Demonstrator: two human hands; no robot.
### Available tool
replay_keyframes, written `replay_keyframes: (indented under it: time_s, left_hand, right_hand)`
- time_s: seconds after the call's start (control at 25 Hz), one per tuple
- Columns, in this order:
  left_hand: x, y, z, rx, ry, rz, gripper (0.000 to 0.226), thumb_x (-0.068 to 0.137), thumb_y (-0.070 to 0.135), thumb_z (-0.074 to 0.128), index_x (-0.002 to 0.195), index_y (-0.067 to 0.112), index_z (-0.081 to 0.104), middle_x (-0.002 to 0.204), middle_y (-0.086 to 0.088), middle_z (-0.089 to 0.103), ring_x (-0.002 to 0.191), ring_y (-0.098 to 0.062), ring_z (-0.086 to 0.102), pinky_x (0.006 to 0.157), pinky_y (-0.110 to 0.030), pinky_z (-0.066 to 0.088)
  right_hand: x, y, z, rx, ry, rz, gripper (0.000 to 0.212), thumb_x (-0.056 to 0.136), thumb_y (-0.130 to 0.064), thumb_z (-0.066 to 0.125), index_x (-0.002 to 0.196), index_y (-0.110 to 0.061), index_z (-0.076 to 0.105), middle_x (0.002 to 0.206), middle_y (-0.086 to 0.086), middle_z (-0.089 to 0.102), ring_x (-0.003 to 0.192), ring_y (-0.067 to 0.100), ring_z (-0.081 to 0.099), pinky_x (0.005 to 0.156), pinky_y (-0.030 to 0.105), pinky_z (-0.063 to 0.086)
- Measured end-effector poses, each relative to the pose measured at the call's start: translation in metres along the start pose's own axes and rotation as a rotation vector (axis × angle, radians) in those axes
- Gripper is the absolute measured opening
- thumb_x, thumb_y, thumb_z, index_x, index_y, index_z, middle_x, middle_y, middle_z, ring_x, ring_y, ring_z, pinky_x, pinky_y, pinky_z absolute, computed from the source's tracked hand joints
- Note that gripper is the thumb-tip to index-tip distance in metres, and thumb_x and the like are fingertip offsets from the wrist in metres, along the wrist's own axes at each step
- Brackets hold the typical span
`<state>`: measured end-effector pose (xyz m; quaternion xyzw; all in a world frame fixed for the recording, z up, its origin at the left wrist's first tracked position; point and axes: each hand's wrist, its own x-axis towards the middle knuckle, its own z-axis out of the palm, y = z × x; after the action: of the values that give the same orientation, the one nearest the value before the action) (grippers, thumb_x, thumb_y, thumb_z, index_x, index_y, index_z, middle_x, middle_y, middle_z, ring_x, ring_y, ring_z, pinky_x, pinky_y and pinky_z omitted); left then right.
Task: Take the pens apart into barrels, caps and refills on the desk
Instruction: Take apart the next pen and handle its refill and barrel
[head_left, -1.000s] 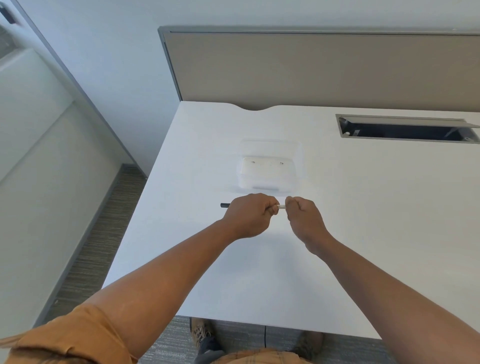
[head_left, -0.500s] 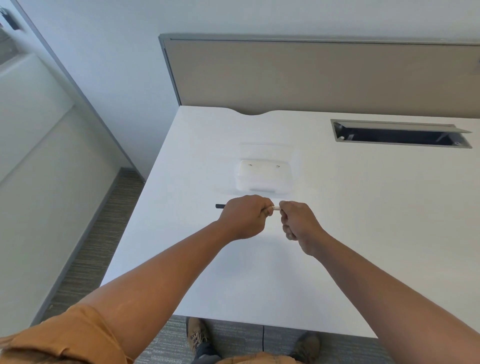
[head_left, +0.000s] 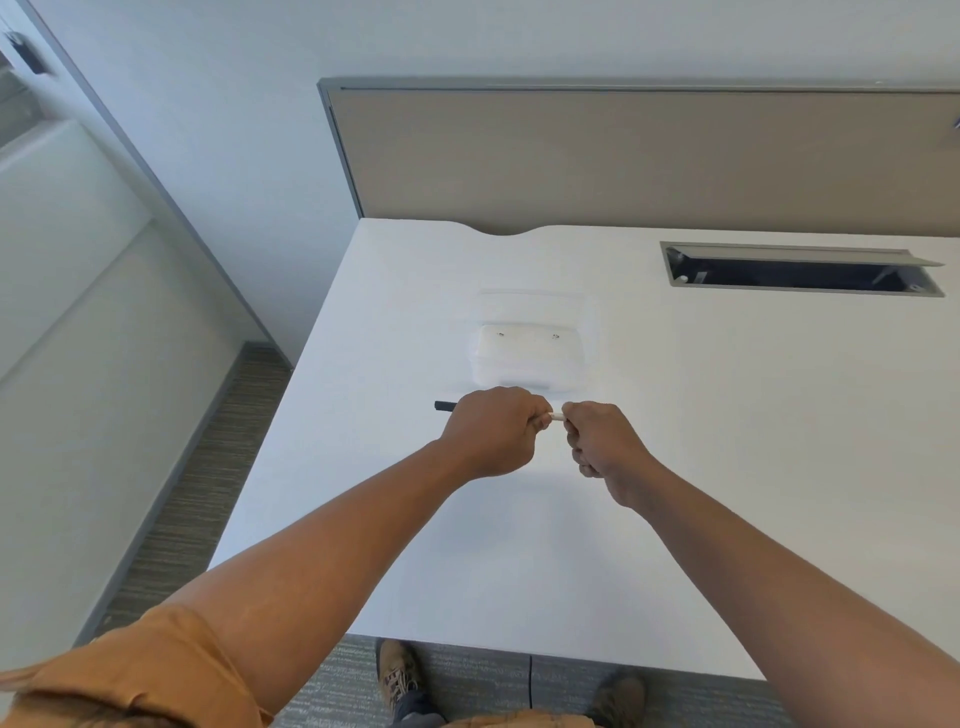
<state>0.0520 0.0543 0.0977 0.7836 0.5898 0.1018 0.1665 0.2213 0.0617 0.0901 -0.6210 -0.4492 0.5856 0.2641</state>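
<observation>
The pen (head_left: 555, 415) is thin, with a black end sticking out left of the left hand (head_left: 493, 428), whose grip is closed around it, and a white part showing between the fists. The right hand (head_left: 602, 441) pinches that white end. Both hover above the white surface (head_left: 727, 467), just before a clear box (head_left: 524, 358), with wide free room to the right.

One view only, worn on the head, looking forward and steeply down over the white surface (head_left: 675, 467). The near edge runs across the bottom, with the wearer's shoes (head_left: 400, 675) on the carpet below it. Both forearms reach in from the bottom corners and meet close under the lens at mid-frame. Farther off, the beige partition panel (head_left: 649, 156) closes the far edge, the cable-port opening (head_left: 800, 275) sits upper right, and the wide lens bends the wall on the left.
</observation>
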Motion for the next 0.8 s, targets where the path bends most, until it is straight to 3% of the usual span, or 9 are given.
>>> replay_keyframes:
  time_s: [0.16,0.28,0.32,0.4,0.48,0.52,0.68,0.8]
  left_hand:
    - [0.005,-0.006,-0.004,-0.149,-0.085,-0.115,0.025,0.102,0.035,0.044,0.089,0.032,0.065,0.076,0.017,0.058,0.067,-0.004,0.053,0.054,-0.026,0.033]
    - [0.008,-0.003,-0.008,-0.199,-0.113,-0.111,0.025,0.100,0.036,0.046,0.083,0.037,0.064,0.072,0.019,0.055,0.062,0.002,0.050,0.054,-0.026,0.032]
    - [0.009,-0.002,-0.009,-0.164,-0.102,-0.088,0.025,0.100,0.036,0.046,0.080,0.037,0.061,0.070,0.018,0.055,0.061,0.001,0.049,0.054,-0.026,0.031]
    - [0.009,-0.002,-0.007,-0.062,-0.054,-0.027,0.028,0.099,0.034,0.045,0.073,0.032,0.054,0.065,0.013,0.053,0.057,-0.003,0.046,0.052,-0.027,0.029]
    - [0.009,-0.005,-0.003,-0.028,-0.024,0.002,0.030,0.099,0.032,0.045,0.070,0.025,0.051,0.063,0.007,0.051,0.055,-0.008,0.043,0.051,-0.029,0.028]
    - [0.010,-0.006,-0.001,-0.034,-0.027,0.000,0.032,0.100,0.032,0.045,0.070,0.024,0.049,0.063,0.006,0.051,0.055,-0.009,0.042,0.050,-0.029,0.027]
    - [0.017,-0.011,0.000,-0.075,-0.111,-0.005,0.031,0.103,0.034,0.044,0.074,0.028,0.053,0.068,0.009,0.053,0.061,-0.006,0.047,0.051,-0.030,0.031]
    - [0.019,-0.018,0.003,-0.148,-0.173,-0.014,0.025,0.101,0.032,0.050,0.085,0.021,0.066,0.075,0.003,0.061,0.071,-0.017,0.055,0.060,-0.034,0.044]
  right_hand:
    - [-0.002,0.007,-0.001,-0.244,0.145,-0.311,0.042,0.103,-0.039,0.051,0.076,-0.010,0.062,0.059,-0.007,0.056,0.050,0.005,0.046,0.050,0.021,0.036]
    - [-0.003,0.011,0.002,-0.341,0.228,-0.471,0.044,0.106,-0.032,0.048,0.066,-0.014,0.046,0.056,-0.006,0.038,0.050,0.010,0.032,0.048,0.025,0.025]
    - [-0.001,0.012,0.003,-0.319,0.216,-0.444,0.045,0.106,-0.031,0.046,0.064,-0.016,0.040,0.055,-0.007,0.034,0.049,0.010,0.028,0.048,0.025,0.023]
    - [0.003,0.006,0.003,-0.084,0.108,-0.190,0.040,0.102,-0.028,0.046,0.064,-0.018,0.036,0.054,-0.006,0.031,0.048,0.012,0.023,0.047,0.027,0.021]
    - [0.006,-0.002,0.001,0.154,-0.035,0.092,0.033,0.095,-0.025,0.047,0.063,-0.019,0.040,0.053,-0.005,0.032,0.046,0.015,0.022,0.046,0.025,0.022]
    - [0.007,-0.003,0.000,0.146,-0.057,0.120,0.033,0.094,-0.027,0.048,0.062,-0.019,0.045,0.052,-0.004,0.036,0.044,0.015,0.027,0.045,0.025,0.025]
    - [0.012,0.004,0.002,-0.062,-0.008,-0.102,0.036,0.101,-0.039,0.054,0.076,-0.015,0.064,0.063,-0.004,0.062,0.051,0.011,0.050,0.052,0.025,0.044]
    - [0.023,0.010,0.000,-0.148,-0.024,-0.147,0.023,0.101,-0.026,0.056,0.082,-0.017,0.066,0.070,-0.002,0.064,0.058,0.013,0.053,0.057,0.026,0.046]
